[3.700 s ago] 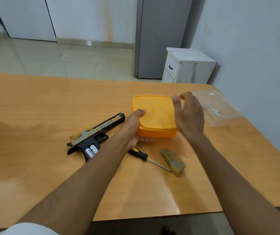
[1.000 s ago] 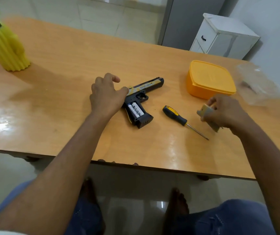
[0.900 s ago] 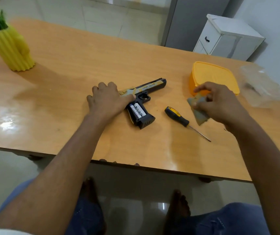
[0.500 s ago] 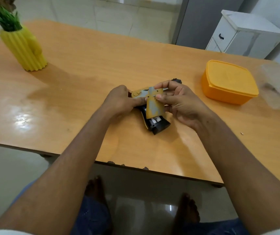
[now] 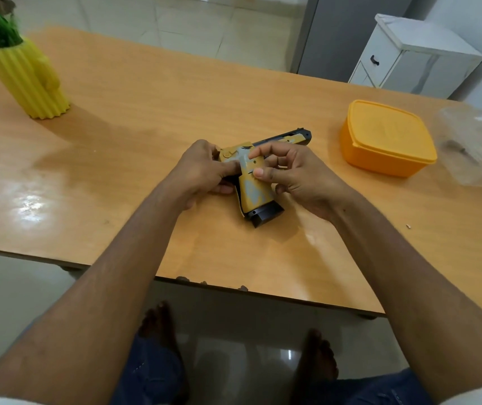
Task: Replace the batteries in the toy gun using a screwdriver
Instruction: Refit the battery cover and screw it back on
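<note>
With the toy gun lying on the table, the left hand pinched its rear while right fingertips pressed the grip cover, which risked seating crooked if pushed unevenly.

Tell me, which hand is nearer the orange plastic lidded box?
Right. The right hand is beside the orange plastic lidded box, apart from it; the left hand lies farther left.

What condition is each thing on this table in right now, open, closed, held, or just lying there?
toy gun: lying on table, held by both hands
grip cover: set over the grip, batteries hidden
left hand: grips gun's rear
right hand: fingers pressing cover
orange container: lid closed
plastic bag: lying crumpled
cactus vase: upright
</note>
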